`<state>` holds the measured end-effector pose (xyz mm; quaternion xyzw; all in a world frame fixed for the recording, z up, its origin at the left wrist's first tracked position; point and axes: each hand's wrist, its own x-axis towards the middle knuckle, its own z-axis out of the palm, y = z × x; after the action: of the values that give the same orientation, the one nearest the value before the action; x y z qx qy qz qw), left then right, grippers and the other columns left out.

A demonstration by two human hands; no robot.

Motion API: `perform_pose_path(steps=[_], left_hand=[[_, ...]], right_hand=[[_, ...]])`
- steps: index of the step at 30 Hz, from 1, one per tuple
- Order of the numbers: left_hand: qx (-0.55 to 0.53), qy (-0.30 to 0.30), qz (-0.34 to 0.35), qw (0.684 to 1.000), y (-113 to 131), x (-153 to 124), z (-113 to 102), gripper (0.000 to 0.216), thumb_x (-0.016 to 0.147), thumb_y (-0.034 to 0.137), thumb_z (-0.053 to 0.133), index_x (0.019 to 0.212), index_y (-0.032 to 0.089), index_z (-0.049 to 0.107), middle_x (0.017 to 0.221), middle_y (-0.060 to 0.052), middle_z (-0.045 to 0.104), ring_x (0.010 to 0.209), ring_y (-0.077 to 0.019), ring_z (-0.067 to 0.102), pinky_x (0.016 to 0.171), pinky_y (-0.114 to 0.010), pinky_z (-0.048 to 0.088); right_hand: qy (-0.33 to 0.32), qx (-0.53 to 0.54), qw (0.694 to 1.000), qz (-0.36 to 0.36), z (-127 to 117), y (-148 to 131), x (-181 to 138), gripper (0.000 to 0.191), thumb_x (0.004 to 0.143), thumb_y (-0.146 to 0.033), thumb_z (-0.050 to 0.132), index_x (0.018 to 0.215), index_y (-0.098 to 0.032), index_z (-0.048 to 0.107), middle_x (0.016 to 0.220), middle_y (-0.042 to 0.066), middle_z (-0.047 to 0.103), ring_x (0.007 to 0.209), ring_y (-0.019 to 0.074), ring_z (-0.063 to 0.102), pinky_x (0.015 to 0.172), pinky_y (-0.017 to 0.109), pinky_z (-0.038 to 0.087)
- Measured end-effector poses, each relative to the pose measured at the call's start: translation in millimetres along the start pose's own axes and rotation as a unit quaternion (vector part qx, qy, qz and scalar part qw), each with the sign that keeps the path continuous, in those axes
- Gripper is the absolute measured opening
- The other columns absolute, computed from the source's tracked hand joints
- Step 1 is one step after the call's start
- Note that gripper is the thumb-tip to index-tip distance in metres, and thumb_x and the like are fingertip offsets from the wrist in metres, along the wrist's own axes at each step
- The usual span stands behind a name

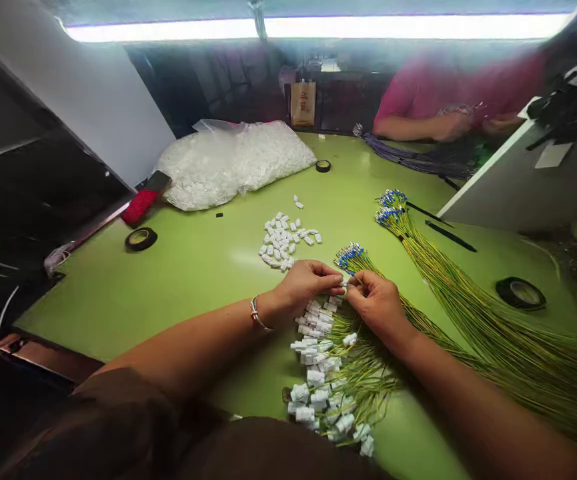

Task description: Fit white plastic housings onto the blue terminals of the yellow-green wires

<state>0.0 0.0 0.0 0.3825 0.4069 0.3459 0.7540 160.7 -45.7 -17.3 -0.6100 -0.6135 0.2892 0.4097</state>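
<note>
My left hand [313, 283] is pinched on a small white connector housing [344, 284], mostly covered by the fingers. Against its other side, my right hand [375, 300] pinches what looks like the end of a yellow-green wire; the fingertips hide it. Right behind the hands lies a bundle of yellow-green wires with blue-and-metal terminals [351, 257]. Below them, many wires fitted with white connectors [315, 377] spread toward my body. A loose pile of white connector housings [279, 240] sits beyond my left hand.
Another wire bundle [433, 267] runs along the right. Black tape rolls [141, 239] [521, 293] lie on both sides, a smaller tape roll [323, 166] farther back. A big clear bag of white pieces [238, 163] stands behind. Across the table, a person in pink [428, 100] handles grey wires [408, 157].
</note>
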Motion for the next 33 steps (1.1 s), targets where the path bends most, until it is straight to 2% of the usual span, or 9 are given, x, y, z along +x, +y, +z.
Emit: perform_pose_path(steps=[8,14,21,24,27,28,30,31,33], left_hand=[[-0.022,-0.013,-0.024,0.999,2.3,0.8,0.0,0.037,0.05,0.028,0.086,0.072,0.006,0.065,0.066,-0.005,0.067,0.063,-0.0128,0.066,0.07,-0.024,0.052],[-0.017,-0.022,-0.02,0.999,2.3,2.0,-0.4,0.036,0.052,0.028,0.085,0.072,0.006,0.065,0.067,-0.005,0.067,0.064,-0.0122,0.066,0.068,-0.023,0.052],[0.094,-0.047,0.011,0.994,-1.3,2.4,-2.5,0.029,0.061,0.032,0.078,0.072,0.008,0.064,0.056,-0.002,0.063,0.049,-0.0073,0.056,0.055,-0.02,0.045],[0.247,-0.134,0.045,0.959,4.2,-3.9,-3.1,0.02,0.066,0.027,0.074,0.075,0.009,0.068,0.061,-0.003,0.065,0.052,-0.0069,0.054,0.056,-0.02,0.043],[0.405,-0.273,0.066,0.87,16.6,-9.4,-3.2,0.02,0.068,0.026,0.072,0.081,0.011,0.071,0.073,-0.005,0.07,0.063,-0.0101,0.058,0.061,-0.021,0.043],[0.446,-0.28,0.078,0.847,22.1,-9.4,-4.5,0.022,0.069,0.029,0.071,0.082,0.012,0.071,0.074,-0.004,0.07,0.063,-0.0107,0.058,0.061,-0.021,0.043],[0.527,-0.186,0.129,0.819,34.2,-5.4,-10.8,0.025,0.075,0.036,0.065,0.082,0.013,0.071,0.076,-0.005,0.069,0.066,-0.012,0.058,0.063,-0.023,0.043],[0.569,-0.097,0.159,0.801,40.1,-1.7,-15.8,0.027,0.078,0.038,0.062,0.082,0.013,0.071,0.078,-0.006,0.069,0.068,-0.0132,0.058,0.065,-0.024,0.044],[0.649,0.083,0.204,0.729,49.2,7.4,-27.7,0.026,0.081,0.036,0.058,0.089,0.014,0.07,0.086,-0.008,0.067,0.079,-0.0169,0.059,0.073,-0.028,0.044]], right_hand=[[0.008,0.053,0.997,0.05,-1.8,-7.7,4.2,0.013,0.067,-0.029,0.057,0.064,-0.016,0.056,0.053,-0.003,0.045,0.049,0.009,0.037,0.047,0.022,0.031],[0.0,0.039,0.998,0.058,-2.0,-7.6,6.0,0.01,0.064,-0.026,0.054,0.062,-0.016,0.054,0.05,-0.005,0.039,0.047,0.0077,0.032,0.044,0.022,0.027],[-0.018,0.058,0.997,0.039,-3.8,-7.1,5.7,0.009,0.066,-0.023,0.057,0.06,-0.016,0.053,0.052,-0.005,0.043,0.048,0.0076,0.036,0.046,0.021,0.03],[0.003,0.135,0.988,0.075,-7.2,-6.2,7.9,0.013,0.068,-0.028,0.062,0.066,-0.016,0.057,0.056,-0.003,0.052,0.049,0.0085,0.044,0.048,0.022,0.036],[0.027,0.246,0.959,0.136,-8.9,-3.9,11.4,0.026,0.064,-0.035,0.071,0.078,-0.016,0.06,0.063,0.001,0.061,0.048,0.0099,0.05,0.047,0.023,0.04],[0.028,0.277,0.948,0.152,-9.1,-3.6,12.3,0.03,0.062,-0.037,0.073,0.079,-0.015,0.06,0.063,0.001,0.062,0.047,0.0096,0.049,0.044,0.022,0.039],[0.025,0.317,0.933,0.169,-9.0,-4.1,13.3,0.035,0.057,-0.037,0.077,0.08,-0.015,0.061,0.06,0.001,0.062,0.044,0.0078,0.045,0.04,0.02,0.034],[0.026,0.327,0.929,0.171,-8.8,-4.7,13.2,0.036,0.057,-0.037,0.077,0.079,-0.015,0.061,0.058,0.001,0.061,0.042,0.007,0.043,0.038,0.019,0.032],[0.028,0.339,0.926,0.164,-8.1,-5.6,12.7,0.035,0.058,-0.037,0.077,0.08,-0.015,0.061,0.057,0.0,0.061,0.042,0.0065,0.041,0.037,0.019,0.029]])
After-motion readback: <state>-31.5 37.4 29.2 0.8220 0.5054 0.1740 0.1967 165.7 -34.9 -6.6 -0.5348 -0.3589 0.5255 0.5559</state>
